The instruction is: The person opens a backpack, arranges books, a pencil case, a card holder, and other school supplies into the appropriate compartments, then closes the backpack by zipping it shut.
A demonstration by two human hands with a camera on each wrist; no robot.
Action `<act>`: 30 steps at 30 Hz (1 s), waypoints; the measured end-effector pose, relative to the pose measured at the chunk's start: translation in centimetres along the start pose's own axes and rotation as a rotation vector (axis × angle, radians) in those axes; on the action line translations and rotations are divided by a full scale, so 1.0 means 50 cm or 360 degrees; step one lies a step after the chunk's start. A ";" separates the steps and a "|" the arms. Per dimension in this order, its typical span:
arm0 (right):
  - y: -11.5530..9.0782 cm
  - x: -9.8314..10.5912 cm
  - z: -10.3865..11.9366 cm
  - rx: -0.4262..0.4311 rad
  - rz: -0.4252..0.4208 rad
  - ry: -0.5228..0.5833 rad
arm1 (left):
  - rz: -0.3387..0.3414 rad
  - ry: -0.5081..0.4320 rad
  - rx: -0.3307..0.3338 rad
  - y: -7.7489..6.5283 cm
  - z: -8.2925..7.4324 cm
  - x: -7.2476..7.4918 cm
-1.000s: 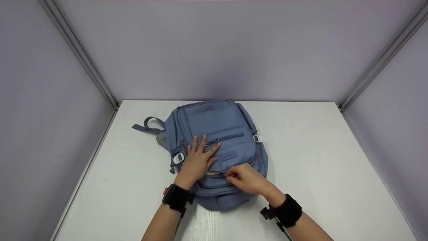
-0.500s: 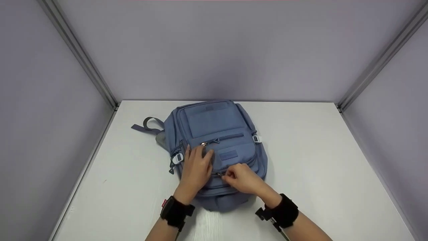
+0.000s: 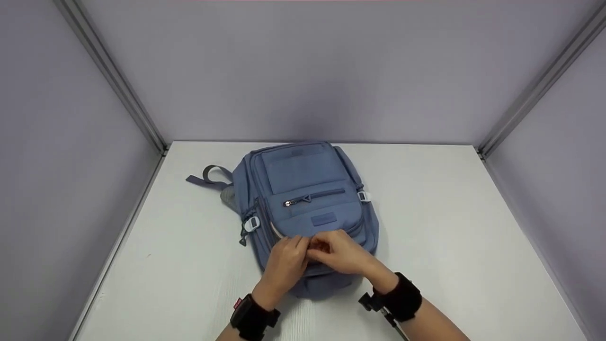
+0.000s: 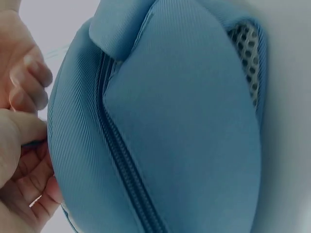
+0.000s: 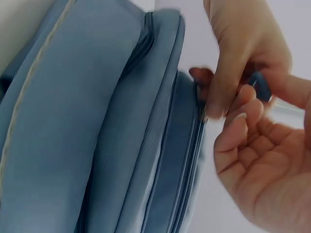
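A blue backpack (image 3: 307, 170) lies front side up on the white table. The right hand (image 3: 341, 253) pinches the blue zipper pull (image 5: 261, 86) at the lower front pocket, fingers curled. Right against it, the left hand (image 3: 286, 260) grips the pocket's edge by the zipper, its thumb pressed close to the fabric in the right wrist view. Left of the hands a short stretch of the pocket opening (image 3: 276, 231) shows a pale lining. The hands hide the middle of this zipper. In the left wrist view the bag's bottom (image 4: 184, 107) fills most of the picture.
Above the pocket runs a second zipper (image 3: 312, 196) with its own pull. White buckles (image 3: 252, 223) sit on the bag's sides, and a loose strap (image 3: 208, 177) trails left. Grey-white panels (image 3: 303, 71) enclose the table (image 3: 435, 213) at the back and sides.
The left hand, first spread flat on the bag's front, has drawn down and right to grip the pocket edge beside the right hand. The right hand has shifted slightly left along the zipper.
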State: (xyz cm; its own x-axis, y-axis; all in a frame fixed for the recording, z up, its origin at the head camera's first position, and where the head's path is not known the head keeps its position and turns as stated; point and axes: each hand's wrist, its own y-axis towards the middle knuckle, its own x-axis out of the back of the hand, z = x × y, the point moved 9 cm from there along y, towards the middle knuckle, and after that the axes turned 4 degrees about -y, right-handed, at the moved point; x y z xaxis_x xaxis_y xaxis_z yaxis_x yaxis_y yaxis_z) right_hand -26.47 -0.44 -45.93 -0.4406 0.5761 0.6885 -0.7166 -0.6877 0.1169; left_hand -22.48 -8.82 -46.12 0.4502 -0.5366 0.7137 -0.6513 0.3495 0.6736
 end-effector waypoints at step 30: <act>-0.031 0.021 -0.081 0.0497 -0.0414 -0.1061 | -0.0031 -0.0341 0.0338 -0.046 0.071 0.046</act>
State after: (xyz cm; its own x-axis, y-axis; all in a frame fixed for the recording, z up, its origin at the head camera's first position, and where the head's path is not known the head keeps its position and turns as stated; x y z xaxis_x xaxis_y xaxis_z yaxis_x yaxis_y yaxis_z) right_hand -28.03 3.01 -48.31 0.2096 0.4169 0.8845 -0.5233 -0.7163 0.4616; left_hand -22.11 -13.58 -46.74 0.3395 -0.6991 0.6293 -0.7671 0.1814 0.6153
